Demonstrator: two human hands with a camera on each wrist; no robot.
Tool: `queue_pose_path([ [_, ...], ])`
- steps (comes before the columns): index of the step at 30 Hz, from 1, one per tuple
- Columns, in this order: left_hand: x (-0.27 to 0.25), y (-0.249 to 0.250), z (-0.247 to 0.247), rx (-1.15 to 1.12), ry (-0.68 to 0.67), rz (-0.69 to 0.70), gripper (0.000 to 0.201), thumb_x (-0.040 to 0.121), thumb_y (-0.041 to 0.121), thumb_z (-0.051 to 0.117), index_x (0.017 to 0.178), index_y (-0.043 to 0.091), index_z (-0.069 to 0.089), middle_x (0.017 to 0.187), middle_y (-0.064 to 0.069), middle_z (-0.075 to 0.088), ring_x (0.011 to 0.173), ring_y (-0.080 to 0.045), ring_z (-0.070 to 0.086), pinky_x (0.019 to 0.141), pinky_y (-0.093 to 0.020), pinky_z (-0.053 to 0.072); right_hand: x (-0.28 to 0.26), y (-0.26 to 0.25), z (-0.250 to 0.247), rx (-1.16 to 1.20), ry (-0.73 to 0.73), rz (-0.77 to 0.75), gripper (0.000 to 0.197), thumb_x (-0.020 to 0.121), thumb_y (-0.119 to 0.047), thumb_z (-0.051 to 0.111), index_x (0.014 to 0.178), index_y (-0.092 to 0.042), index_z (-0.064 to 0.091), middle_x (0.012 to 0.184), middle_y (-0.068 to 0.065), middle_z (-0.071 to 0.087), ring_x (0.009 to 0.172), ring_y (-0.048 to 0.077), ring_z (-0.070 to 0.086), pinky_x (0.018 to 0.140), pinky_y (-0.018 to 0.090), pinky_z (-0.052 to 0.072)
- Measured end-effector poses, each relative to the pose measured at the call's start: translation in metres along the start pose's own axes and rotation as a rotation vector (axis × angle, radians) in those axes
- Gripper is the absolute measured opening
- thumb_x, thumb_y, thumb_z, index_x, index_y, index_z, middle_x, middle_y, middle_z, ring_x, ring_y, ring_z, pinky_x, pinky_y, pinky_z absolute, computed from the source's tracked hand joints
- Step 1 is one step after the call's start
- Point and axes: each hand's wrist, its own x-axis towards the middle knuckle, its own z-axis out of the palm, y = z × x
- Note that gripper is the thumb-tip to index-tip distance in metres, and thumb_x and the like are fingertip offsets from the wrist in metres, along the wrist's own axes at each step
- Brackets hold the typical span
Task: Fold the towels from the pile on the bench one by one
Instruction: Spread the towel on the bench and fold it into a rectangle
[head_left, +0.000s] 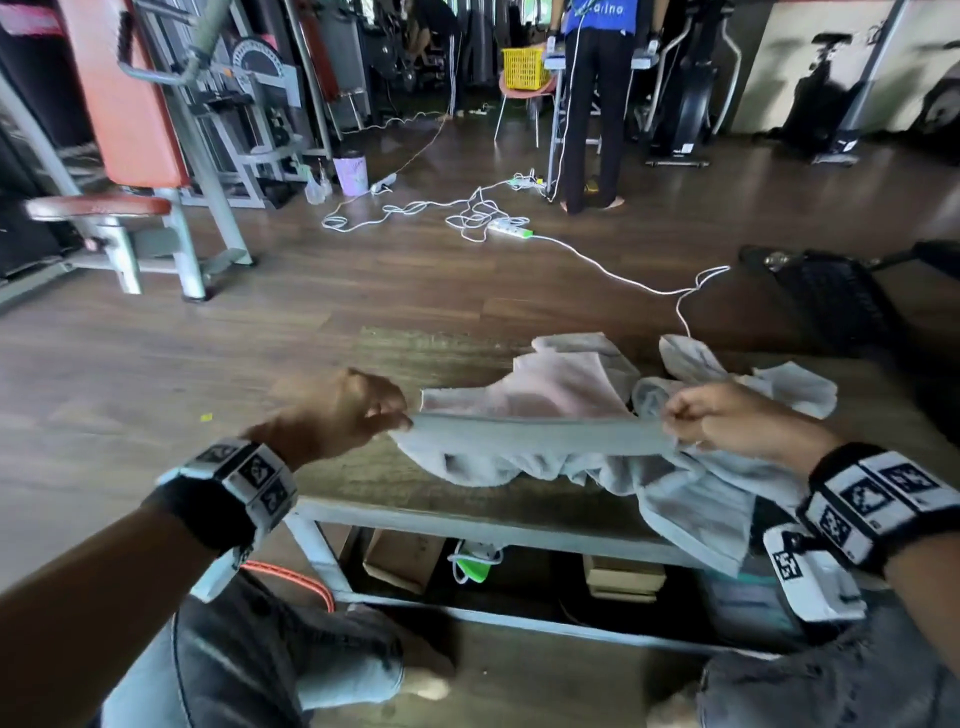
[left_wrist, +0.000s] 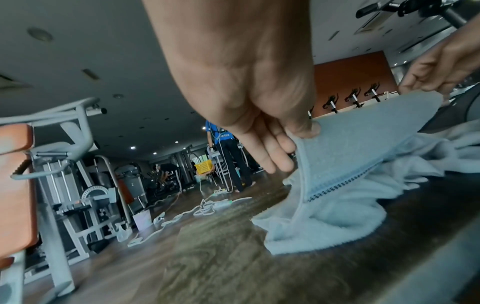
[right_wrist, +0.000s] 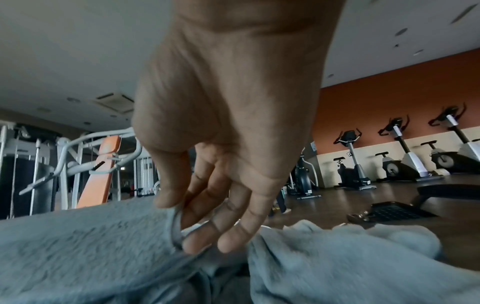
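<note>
Grey towel (head_left: 540, 434), crumpled, top edge pulled taut: my left hand (head_left: 343, 410) pinches 9 o'clock corner, my right hand (head_left: 727, 415) pinches 3 o'clock corner, above bench (head_left: 395, 483).

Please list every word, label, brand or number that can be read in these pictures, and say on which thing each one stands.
"...arino", partly read: white letters on the blue shirt of the standing person; the start is hidden.
Same shirt in the left wrist view: print too blurred to read.
Wristbands: black-and-white square marker patterns, no words or numbers.
Grey towel, pink towel, bench, yellow basket, exercise bikes: no readable text.
</note>
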Motion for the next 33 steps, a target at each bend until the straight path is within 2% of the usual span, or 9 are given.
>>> queue_pose_path([
  [3, -0.01, -0.005, 0.02, -0.018, -0.122, -0.099, 0.007, 0.09, 0.019, 0.068, 0.087, 0.019, 0.073, 0.075, 0.024, 0.059, 0.065, 0.009, 0.059, 0.063, -0.019, 0.047, 0.002, 0.014, 0.013, -0.006, -0.043, 0.025, 0.001, 0.092, -0.011, 0.07, 0.091, -0.011, 0.07, 0.081, 0.007, 0.076, 0.074, 0.016, 0.068, 0.067, 0.028, 0.051],
  [6, -0.005, -0.016, 0.03, -0.011, -0.145, -0.148, 0.011, 0.093, 0.021, 0.062, 0.091, 0.015, 0.071, 0.083, 0.011, 0.066, 0.073, -0.008, 0.064, 0.07, -0.031, 0.052, 0.015, 0.016, 0.019, 0.01, 0.023, 0.001, 0.004, 0.092, -0.01, 0.069, 0.092, -0.013, 0.07, 0.08, 0.006, 0.075, 0.064, 0.011, 0.066, 0.061, 0.025, 0.05],
  [11, 0.022, -0.032, 0.039, -0.032, -0.065, -0.226, 0.016, 0.096, 0.009, 0.057, 0.093, 0.005, 0.072, 0.09, -0.005, 0.072, 0.074, -0.014, 0.063, 0.069, -0.025, 0.05, 0.061, 0.008, 0.018, -0.06, 0.178, -0.073, 0.014, 0.092, -0.014, 0.068, 0.084, -0.025, 0.07, 0.082, -0.005, 0.074, 0.081, 0.013, 0.069, 0.076, 0.028, 0.053],
  [15, 0.056, -0.061, 0.047, -0.048, 0.018, -0.298, 0.016, 0.093, 0.007, 0.058, 0.09, 0.004, 0.074, 0.087, -0.011, 0.074, 0.072, -0.023, 0.067, 0.07, -0.035, 0.055, 0.119, -0.001, 0.015, -0.106, 0.288, -0.059, 0.012, 0.089, -0.014, 0.066, 0.08, -0.022, 0.071, 0.083, -0.004, 0.073, 0.085, 0.017, 0.068, 0.083, 0.038, 0.056],
  [20, 0.093, -0.098, 0.059, -0.072, 0.059, -0.431, 0.029, 0.081, 0.046, 0.046, 0.078, 0.029, 0.069, 0.083, -0.001, 0.073, 0.074, -0.022, 0.067, 0.071, -0.039, 0.056, 0.18, -0.005, 0.018, -0.161, 0.361, -0.015, 0.01, 0.086, -0.015, 0.065, 0.079, -0.018, 0.072, 0.082, -0.004, 0.072, 0.085, 0.018, 0.066, 0.075, 0.027, 0.047],
  [22, 0.106, -0.11, 0.071, -0.07, 0.041, -0.488, 0.022, 0.084, 0.044, 0.049, 0.078, 0.032, 0.066, 0.088, 0.001, 0.072, 0.078, -0.021, 0.065, 0.074, -0.038, 0.056, 0.203, -0.002, 0.023, -0.18, 0.336, 0.005, 0.01, 0.086, -0.016, 0.065, 0.08, -0.017, 0.073, 0.085, -0.003, 0.072, 0.087, 0.019, 0.066, 0.077, 0.028, 0.049],
  [25, 0.118, -0.121, 0.097, -0.072, -0.014, -0.52, 0.013, 0.091, 0.024, 0.059, 0.086, 0.022, 0.071, 0.095, 0.0, 0.069, 0.085, -0.02, 0.064, 0.078, -0.032, 0.052, 0.222, 0.007, 0.035, -0.213, 0.286, 0.017, 0.01, 0.09, -0.016, 0.065, 0.084, -0.014, 0.074, 0.088, -0.001, 0.071, 0.086, 0.017, 0.063, 0.074, 0.025, 0.043],
  [27, 0.117, -0.124, 0.114, -0.093, -0.037, -0.548, 0.008, 0.089, 0.027, 0.063, 0.084, 0.023, 0.068, 0.094, 0.003, 0.067, 0.087, -0.017, 0.064, 0.078, -0.031, 0.052, 0.226, 0.016, 0.044, -0.214, 0.283, -0.005, 0.012, 0.091, -0.018, 0.067, 0.084, -0.012, 0.074, 0.085, 0.001, 0.071, 0.083, 0.019, 0.063, 0.071, 0.024, 0.04],
  [33, 0.115, -0.117, 0.124, -0.062, -0.035, -0.479, 0.01, 0.089, 0.026, 0.068, 0.095, 0.017, 0.067, 0.091, 0.004, 0.064, 0.079, -0.011, 0.06, 0.059, -0.014, 0.038, 0.222, 0.033, 0.05, -0.116, 0.379, -0.069, 0.005, 0.087, -0.023, 0.075, 0.085, -0.019, 0.074, 0.082, -0.004, 0.073, 0.079, 0.013, 0.067, 0.069, 0.024, 0.044],
])
